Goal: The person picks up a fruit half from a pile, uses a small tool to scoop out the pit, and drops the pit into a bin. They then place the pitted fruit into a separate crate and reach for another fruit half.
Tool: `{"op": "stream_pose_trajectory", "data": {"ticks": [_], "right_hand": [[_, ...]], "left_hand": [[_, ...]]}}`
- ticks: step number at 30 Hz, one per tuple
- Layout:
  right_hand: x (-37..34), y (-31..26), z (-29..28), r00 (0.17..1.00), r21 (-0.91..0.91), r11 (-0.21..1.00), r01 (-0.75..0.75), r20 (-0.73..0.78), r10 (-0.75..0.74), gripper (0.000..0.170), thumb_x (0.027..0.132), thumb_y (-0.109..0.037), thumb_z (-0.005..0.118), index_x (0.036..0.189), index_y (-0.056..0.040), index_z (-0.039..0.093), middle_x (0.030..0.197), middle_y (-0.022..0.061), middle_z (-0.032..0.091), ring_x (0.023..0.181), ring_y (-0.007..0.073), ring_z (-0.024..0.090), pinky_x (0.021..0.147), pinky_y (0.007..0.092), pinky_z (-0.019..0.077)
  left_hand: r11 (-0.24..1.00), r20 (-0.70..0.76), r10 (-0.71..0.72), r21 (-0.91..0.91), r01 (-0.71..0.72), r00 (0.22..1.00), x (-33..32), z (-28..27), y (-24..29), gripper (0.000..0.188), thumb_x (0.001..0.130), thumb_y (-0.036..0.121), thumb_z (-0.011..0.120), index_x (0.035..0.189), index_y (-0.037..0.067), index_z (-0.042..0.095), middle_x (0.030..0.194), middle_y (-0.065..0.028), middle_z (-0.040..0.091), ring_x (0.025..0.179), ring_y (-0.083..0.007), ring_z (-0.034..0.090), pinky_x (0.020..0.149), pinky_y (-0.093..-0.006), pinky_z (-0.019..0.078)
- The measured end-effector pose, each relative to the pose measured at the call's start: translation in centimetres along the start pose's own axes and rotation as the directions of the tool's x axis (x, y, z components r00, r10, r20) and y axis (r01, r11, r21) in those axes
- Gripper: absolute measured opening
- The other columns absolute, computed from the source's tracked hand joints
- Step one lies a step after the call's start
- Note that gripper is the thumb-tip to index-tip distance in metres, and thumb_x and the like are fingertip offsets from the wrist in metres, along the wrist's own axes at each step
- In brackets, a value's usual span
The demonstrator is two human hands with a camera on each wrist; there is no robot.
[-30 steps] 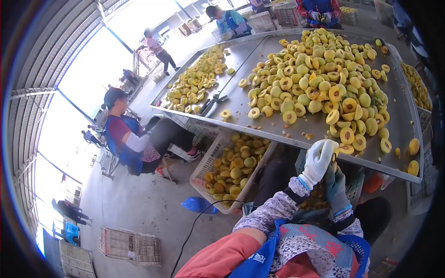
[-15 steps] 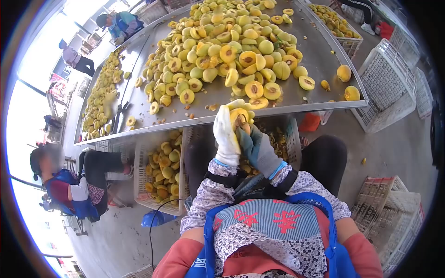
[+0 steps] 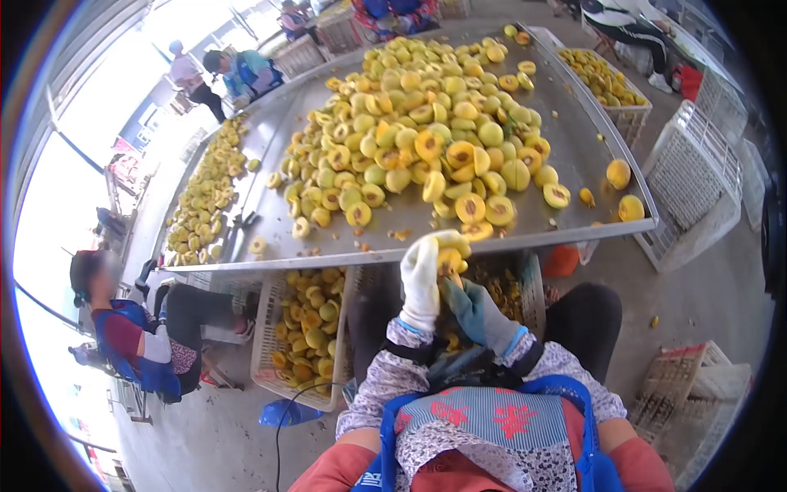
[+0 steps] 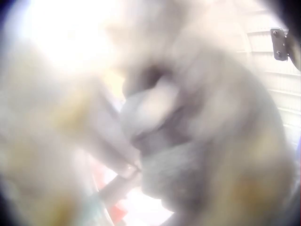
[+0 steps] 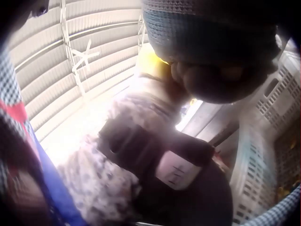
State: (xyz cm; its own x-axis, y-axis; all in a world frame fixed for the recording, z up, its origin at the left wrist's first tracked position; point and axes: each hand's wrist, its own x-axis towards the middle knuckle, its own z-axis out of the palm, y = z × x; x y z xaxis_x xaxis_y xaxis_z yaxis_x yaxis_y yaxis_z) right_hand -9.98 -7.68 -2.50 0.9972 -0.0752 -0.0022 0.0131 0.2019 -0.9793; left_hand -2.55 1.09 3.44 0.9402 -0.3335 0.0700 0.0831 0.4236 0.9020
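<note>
In the head view my left hand [image 3: 420,283], in a white glove, grips cut yellow peach pieces [image 3: 448,261] just in front of the table edge. My right hand [image 3: 482,316], in a grey-teal glove, has its fingers curled against the near side of the same fruit. I cannot tell whether a small tool is hidden in it. The right wrist view shows the curled right glove [image 5: 211,56] close up, with a bit of yellow fruit [image 5: 155,63] beside it. The left wrist view is badly blurred. Beyond both hands lies a large heap of halved peaches [image 3: 410,139].
A metal table [image 3: 270,234] carries the heap, a smaller pile [image 3: 205,197] and a dark tool [image 3: 238,234] at left. Below stand a crate of peaches [image 3: 262,361] and another crate [image 3: 534,287] between the knees. Stacked crates [image 3: 697,172] stand right. A person [image 3: 135,344] sits left.
The head view has swung right since one second ago, then slightly back up and left. Both hands stay together at the fruit by the table edge.
</note>
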Motion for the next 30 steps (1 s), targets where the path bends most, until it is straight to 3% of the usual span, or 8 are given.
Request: {"op": "stream_pose_trajectory", "data": {"ticks": [5, 7, 10, 15, 18, 24, 26, 30], "right_hand": [[-0.5, -2.1, -1.7, 0.993, -0.183, 0.983, -0.007, 0.113, 0.028, 0.038, 0.106, -0.04, 0.049, 0.099, -0.0052, 0.063, 0.079, -0.0066, 0.055, 0.069, 0.0034, 0.048, 0.059, 0.0212, 0.0411], [-1.4, -7.2, -2.2, 0.771, -0.1, 0.8, -0.592, 0.218, 0.598, 0.053, 0.101, -0.056, 0.05, 0.102, -0.0048, 0.064, 0.066, 0.0004, 0.055, 0.056, 0.0088, 0.05, 0.05, 0.0272, 0.0414], [-1.7, -6.6, -2.9, 0.681, 0.088, 0.711, -0.698, 0.388, 0.621, 0.055, 0.098, -0.064, 0.048, 0.096, -0.0108, 0.06, 0.057, -0.0049, 0.041, 0.044, 0.0078, 0.034, 0.04, 0.0261, 0.0276], [-2.0, -7.4, -2.6, 0.723, 0.043, 0.748, -0.662, 0.297, 0.623, 0.054, 0.097, -0.065, 0.048, 0.093, -0.0123, 0.057, 0.057, -0.0069, 0.035, 0.043, 0.0065, 0.03, 0.039, 0.0255, 0.0233], [-1.7, -6.1, -3.2, 0.668, 0.064, 0.704, -0.707, 0.389, 0.635, 0.058, 0.095, -0.068, 0.048, 0.094, -0.0115, 0.058, 0.057, -0.0064, 0.038, 0.042, 0.0066, 0.032, 0.038, 0.0254, 0.0245], [-2.3, -6.7, -2.6, 0.76, -0.135, 0.805, -0.578, 0.272, 0.591, 0.053, 0.097, -0.063, 0.048, 0.094, -0.0111, 0.059, 0.055, -0.0061, 0.04, 0.041, 0.0064, 0.033, 0.038, 0.0254, 0.0273], [-2.5, -7.2, -2.5, 0.684, -0.057, 0.732, -0.679, 0.315, 0.658, 0.049, 0.099, -0.059, 0.048, 0.095, -0.011, 0.06, 0.056, -0.0059, 0.041, 0.042, 0.006, 0.034, 0.039, 0.0251, 0.0282], [-2.0, -4.8, -2.1, 0.701, 0.119, 0.716, -0.688, 0.366, 0.612, 0.05, 0.1, -0.052, 0.051, 0.113, -0.0054, 0.063, 0.072, 0.0017, 0.059, 0.057, 0.0086, 0.052, 0.048, 0.0255, 0.04]], "left_hand": [[0.963, 0.15, -0.089, 0.264, 0.047, 0.985, 0.5, -1.1, 1.0, 0.046, 0.103, 0.033, 0.047, 0.095, -0.004, 0.072, 0.089, -0.0145, 0.072, 0.069, -0.0156, 0.065, 0.059, -0.027, 0.0543], [0.923, 0.251, -0.247, 0.355, 0.149, 0.936, 0.7, -1.9, 1.3, 0.04, 0.102, 0.031, 0.053, 0.093, -0.002, 0.074, 0.087, -0.009, 0.074, 0.075, -0.0118, 0.066, 0.071, -0.0251, 0.0533], [0.89, 0.291, -0.259, 0.441, 0.111, 0.921, 0.9, -1.1, 1.7, 0.037, 0.101, 0.028, 0.055, 0.091, -0.002, 0.074, 0.084, -0.0082, 0.073, 0.075, -0.0111, 0.067, 0.071, -0.0249, 0.0536], [0.874, 0.199, -0.156, 0.485, 0.042, 0.968, 0.5, -0.2, 0.9, 0.036, 0.1, 0.026, 0.055, 0.09, -0.003, 0.074, 0.084, -0.0083, 0.073, 0.072, -0.0118, 0.067, 0.068, -0.025, 0.0541], [0.965, 0.216, -0.259, 0.104, 0.241, 0.942, 0.3, -0.5, 1.0, 0.038, 0.101, 0.028, 0.056, 0.088, -0.003, 0.074, 0.082, -0.0085, 0.074, 0.07, -0.0118, 0.067, 0.067, -0.0252, 0.0536], [0.802, 0.269, -0.252, 0.595, 0.045, 0.929, 0.6, -1.1, 0.1, 0.052, 0.104, 0.039, 0.045, 0.088, -0.003, 0.073, 0.08, -0.0122, 0.073, 0.067, -0.0145, 0.065, 0.062, -0.0243, 0.0495], [0.941, 0.239, -0.326, 0.174, 0.29, 0.914, 0.6, -1.3, 0.3, 0.046, 0.103, 0.034, 0.048, 0.092, -0.005, 0.07, 0.085, -0.0151, 0.073, 0.067, -0.0198, 0.068, 0.062, -0.0288, 0.0544], [0.928, -0.139, -0.331, -0.227, 0.296, 0.933, 0.3, -0.7, -0.9, 0.05, 0.102, 0.047, 0.046, 0.101, 0.001, 0.064, 0.092, -0.018, 0.07, 0.073, -0.0297, 0.07, 0.061, -0.038, 0.0586]]}}
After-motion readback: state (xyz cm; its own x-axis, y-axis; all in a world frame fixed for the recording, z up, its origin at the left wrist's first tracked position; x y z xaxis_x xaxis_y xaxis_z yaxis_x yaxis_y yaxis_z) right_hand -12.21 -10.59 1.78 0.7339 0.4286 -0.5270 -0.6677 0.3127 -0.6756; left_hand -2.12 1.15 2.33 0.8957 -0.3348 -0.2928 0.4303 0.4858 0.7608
